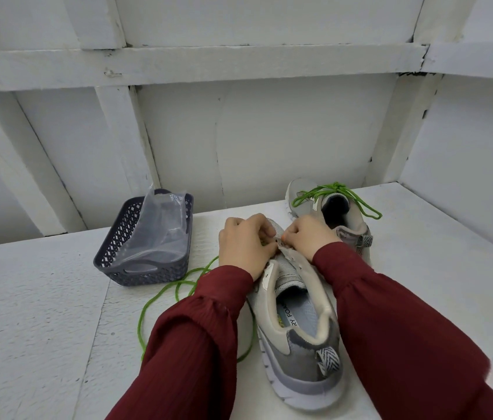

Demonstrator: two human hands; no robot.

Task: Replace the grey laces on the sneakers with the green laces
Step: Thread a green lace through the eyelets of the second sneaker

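Note:
A grey sneaker stands in front of me, heel toward me and toe pointing away. Both hands work at its front eyelets. My left hand has its fingers curled on the green lace, a bit of which shows under the fingers. That lace trails off to the left in loose loops on the table. My right hand pinches the right eyelet flap of the sneaker. Behind it stands the second sneaker, laced in green with a tied bow on top.
A dark grey lattice basket with a clear plastic bag inside sits at the left back of the white table. A white panelled wall runs close behind, and a side wall closes off the right.

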